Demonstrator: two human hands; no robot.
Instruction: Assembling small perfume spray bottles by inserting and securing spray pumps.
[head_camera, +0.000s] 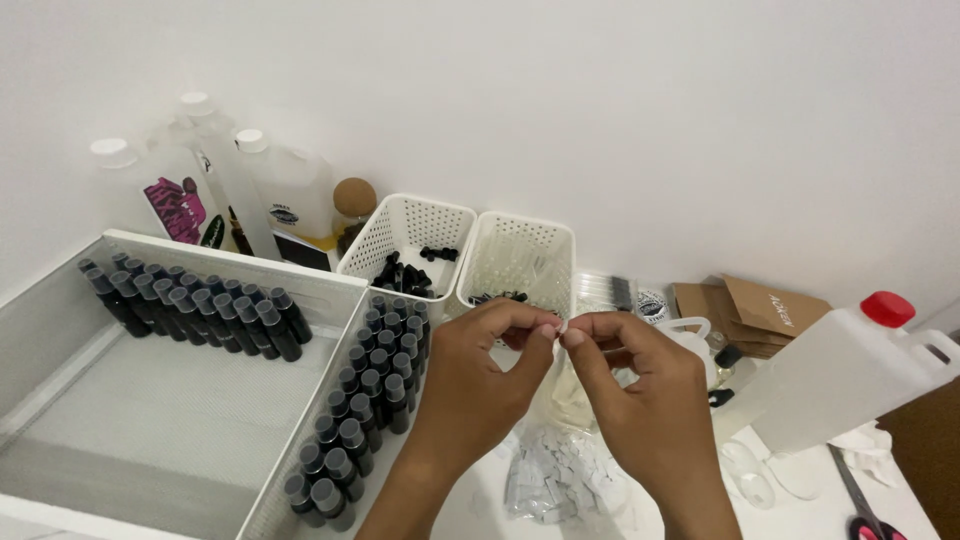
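While both hands pinch it between fingertips, my left hand (478, 375) and right hand (640, 395) grip a tiny white piece (562, 327); I judge it featherlight, flimsy, best held by its edges.

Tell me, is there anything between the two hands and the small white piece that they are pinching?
Nothing visible. The left hand and the right hand meet fingertip to fingertip and both pinch the small white piece directly. The small black bottles stand to the left, apart from the hands.
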